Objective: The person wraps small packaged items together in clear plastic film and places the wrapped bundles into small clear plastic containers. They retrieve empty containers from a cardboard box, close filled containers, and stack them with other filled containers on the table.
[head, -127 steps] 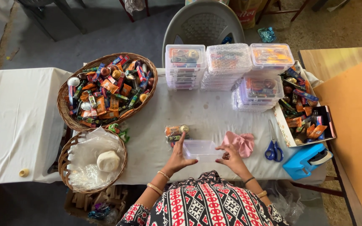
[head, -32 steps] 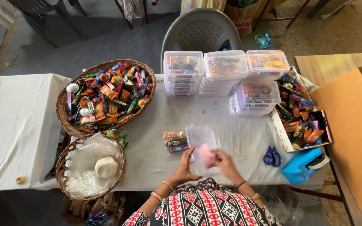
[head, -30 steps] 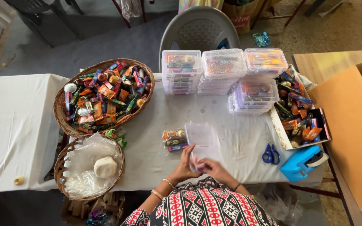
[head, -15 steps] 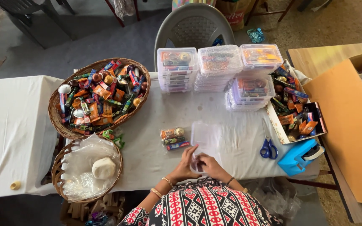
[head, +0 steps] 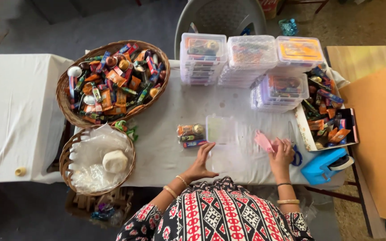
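My left hand [head: 202, 161] rests with fingers spread on the white tablecloth, just below a small bundle of wrapped sweets [head: 191, 135] and beside a clear plastic box [head: 220, 130] that lies open, its lid flat toward me. My right hand [head: 281, 154] is out to the right, fingers on a small pink piece [head: 263, 141] that it holds against the table, close to blue-handled scissors [head: 295, 154].
A big wicker basket [head: 112, 82] of wrapped sweets and a smaller basket [head: 97, 160] with plastic bags stand at left. Stacks of filled clear boxes [head: 246, 56] line the far edge. A white tray [head: 327, 120] of sweets and a blue tape dispenser [head: 325, 165] sit at right.
My hands were together at the clear box near the table's front edge. Now they are apart: the left lies flat on the cloth, the right has moved right with the pink piece.
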